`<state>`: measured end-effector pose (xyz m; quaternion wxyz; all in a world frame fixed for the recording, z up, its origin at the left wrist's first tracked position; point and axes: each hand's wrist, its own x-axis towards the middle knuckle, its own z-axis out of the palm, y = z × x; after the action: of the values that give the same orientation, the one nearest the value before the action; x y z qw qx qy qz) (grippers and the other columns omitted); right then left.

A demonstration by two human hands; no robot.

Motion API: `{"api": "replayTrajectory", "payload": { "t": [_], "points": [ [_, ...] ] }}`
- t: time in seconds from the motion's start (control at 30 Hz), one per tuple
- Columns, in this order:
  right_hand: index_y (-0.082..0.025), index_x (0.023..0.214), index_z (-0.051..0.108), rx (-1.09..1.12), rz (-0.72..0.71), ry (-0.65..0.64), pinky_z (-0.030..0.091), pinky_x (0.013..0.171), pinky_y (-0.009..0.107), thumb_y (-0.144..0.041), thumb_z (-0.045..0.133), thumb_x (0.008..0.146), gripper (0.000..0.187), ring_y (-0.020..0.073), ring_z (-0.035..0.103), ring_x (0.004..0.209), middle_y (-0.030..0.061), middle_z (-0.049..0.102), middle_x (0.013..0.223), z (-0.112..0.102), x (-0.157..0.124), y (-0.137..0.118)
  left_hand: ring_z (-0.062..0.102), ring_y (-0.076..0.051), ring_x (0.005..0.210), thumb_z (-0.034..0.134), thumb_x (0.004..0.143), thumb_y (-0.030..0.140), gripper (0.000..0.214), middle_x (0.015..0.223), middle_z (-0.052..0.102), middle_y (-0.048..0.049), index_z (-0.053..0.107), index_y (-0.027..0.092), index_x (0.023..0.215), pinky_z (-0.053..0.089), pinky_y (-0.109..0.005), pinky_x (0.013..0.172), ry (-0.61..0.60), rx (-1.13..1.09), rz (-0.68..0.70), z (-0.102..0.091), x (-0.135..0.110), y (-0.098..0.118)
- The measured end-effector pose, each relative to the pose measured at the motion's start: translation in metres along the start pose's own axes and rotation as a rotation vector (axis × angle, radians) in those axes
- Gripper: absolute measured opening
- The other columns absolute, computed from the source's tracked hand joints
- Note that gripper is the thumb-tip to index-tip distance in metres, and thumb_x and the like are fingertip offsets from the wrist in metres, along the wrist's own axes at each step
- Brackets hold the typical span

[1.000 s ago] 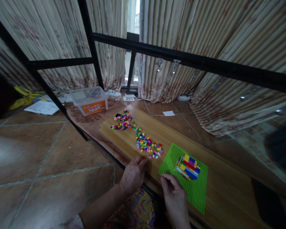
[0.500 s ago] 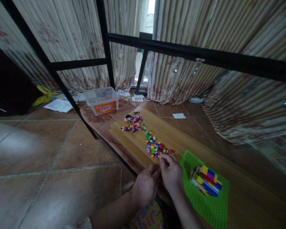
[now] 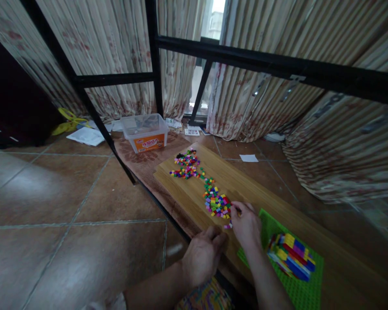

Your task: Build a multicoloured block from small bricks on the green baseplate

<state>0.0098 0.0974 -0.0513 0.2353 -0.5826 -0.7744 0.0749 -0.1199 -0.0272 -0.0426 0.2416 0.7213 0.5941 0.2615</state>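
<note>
Right hand [image 3: 245,221] at the near end of a trail of loose toy bricks [image 3: 218,203], fingers narrowed to a pinch; cannot tell whether a brick sits between the tips. Left hand [image 3: 205,254] curled by the near edge of the wooden tabletop [image 3: 242,176]; its grip is hidden. Multicoloured brick build [image 3: 292,256] on a green studded baseplate [image 3: 315,290], right forearm crossing the plate's corner.

Risks, my judgement: a dropping forearm could drag the plate or bump the build; a careless left-hand sweep could spill bricks over the edge; bricks this small may slip a loose pinch.

Writing: clear plastic tub [image 3: 129,128], orange label [image 3: 150,142], pale Chinese-looking characters, too blurred to read. Printed card [image 3: 192,131] on the floor, illegible.
</note>
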Motion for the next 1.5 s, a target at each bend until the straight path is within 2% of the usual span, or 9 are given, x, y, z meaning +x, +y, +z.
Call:
{"api": "replayTrajectory", "payload": {
  "t": [0.13, 0.4, 0.6, 0.77, 0.93, 1.1, 1.23, 1.37, 1.5],
  "points": [
    [-0.019, 0.098, 0.067, -0.017, -0.025, 0.022, 0.041, 0.075, 0.032, -0.030, 0.044, 0.085, 0.029, 0.0210, 0.056, 0.084, 0.0082, 0.064, 0.092, 0.000, 0.006, 0.002, 0.056, -0.014, 0.085, 0.037, 0.094, 0.023, 0.027, 0.098, 0.054, -0.0041, 0.054, 0.025, 0.114, 0.048, -0.022, 0.078, -0.002, -0.004, 0.001, 0.000, 0.000, -0.001],
    [-0.023, 0.107, 0.066, -0.027, -0.156, -0.128, 0.041, 0.080, 0.034, -0.007, 0.047, 0.073, 0.042, 0.0234, 0.055, 0.092, 0.0080, 0.065, 0.096, 0.008, 0.025, -0.007, 0.056, -0.013, 0.084, 0.036, 0.094, 0.024, 0.025, 0.097, 0.054, -0.0032, 0.056, 0.025, 0.109, 0.048, -0.021, 0.077, -0.021, -0.012, 0.011, -0.003, 0.002, -0.002],
    [-0.022, 0.099, 0.064, 0.065, -0.077, -0.175, 0.044, 0.074, 0.031, -0.018, 0.050, 0.075, 0.028, 0.0196, 0.059, 0.083, 0.0041, 0.066, 0.087, 0.009, 0.023, 0.004, 0.057, -0.014, 0.086, 0.035, 0.095, 0.025, 0.027, 0.095, 0.054, -0.0035, 0.056, 0.025, 0.112, 0.048, -0.022, 0.078, -0.006, -0.019, -0.003, -0.002, 0.002, -0.001],
    [-0.021, 0.101, 0.061, 0.146, -0.005, -0.143, 0.045, 0.075, 0.031, -0.026, 0.049, 0.078, 0.027, 0.0184, 0.061, 0.083, 0.0045, 0.066, 0.091, -0.004, 0.012, 0.007, 0.058, -0.013, 0.088, 0.037, 0.093, 0.021, 0.026, 0.099, 0.056, -0.0032, 0.056, 0.025, 0.111, 0.048, -0.021, 0.080, -0.017, -0.047, 0.006, -0.003, 0.001, -0.001],
    [-0.021, 0.103, 0.060, 0.210, 0.053, -0.057, 0.047, 0.077, 0.033, -0.031, 0.050, 0.080, 0.028, 0.0203, 0.063, 0.087, 0.0065, 0.068, 0.095, -0.022, -0.007, -0.003, 0.058, -0.015, 0.096, 0.046, 0.087, 0.017, 0.028, 0.107, 0.059, -0.0032, 0.058, 0.024, 0.112, 0.048, -0.025, 0.086, -0.005, -0.256, -0.048, -0.010, 0.005, -0.004],
    [-0.022, 0.106, 0.060, 0.375, 0.052, 0.069, 0.049, 0.079, 0.033, -0.032, 0.052, 0.081, 0.028, 0.0188, 0.064, 0.088, 0.0064, 0.068, 0.100, -0.035, -0.028, -0.018, 0.060, -0.017, 0.089, 0.051, 0.088, 0.030, 0.038, 0.106, 0.063, -0.0048, 0.052, 0.020, 0.124, 0.050, -0.030, 0.082, 0.172, -0.522, -0.200, -0.029, 0.028, 0.001],
    [-0.022, 0.108, 0.060, 0.482, -0.028, 0.122, 0.049, 0.087, 0.034, -0.029, 0.051, 0.084, 0.027, 0.0187, 0.062, 0.099, 0.0072, 0.066, 0.109, -0.042, -0.039, -0.031, 0.060, -0.015, 0.081, 0.056, 0.086, 0.034, 0.040, 0.098, 0.065, -0.0051, 0.053, 0.017, 0.122, 0.050, -0.026, 0.074, 0.176, -0.716, -0.115, -0.041, 0.046, 0.011],
    [-0.022, 0.110, 0.061, 0.661, 0.075, 0.083, 0.050, 0.088, 0.035, -0.032, 0.056, 0.083, 0.029, 0.0198, 0.062, 0.100, 0.0079, 0.065, 0.110, -0.045, -0.051, -0.039, 0.060, -0.017, 0.088, 0.053, 0.088, 0.031, 0.022, 0.096, 0.066, -0.0053, 0.064, 0.016, 0.100, 0.048, -0.026, 0.080, 0.176, -0.785, -0.094, -0.042, 0.046, 0.016],
    [-0.020, 0.112, 0.061, 0.903, 0.285, -0.042, 0.052, 0.086, 0.034, -0.037, 0.061, 0.081, 0.035, 0.0208, 0.062, 0.103, 0.0084, 0.067, 0.111, -0.044, -0.065, -0.041, 0.060, -0.018, 0.090, 0.054, 0.088, 0.028, 0.021, 0.094, 0.067, -0.0061, 0.064, 0.014, 0.100, 0.047, -0.028, 0.083, 0.139, -0.952, -0.125, -0.033, 0.033, 0.016]
  ]
}}
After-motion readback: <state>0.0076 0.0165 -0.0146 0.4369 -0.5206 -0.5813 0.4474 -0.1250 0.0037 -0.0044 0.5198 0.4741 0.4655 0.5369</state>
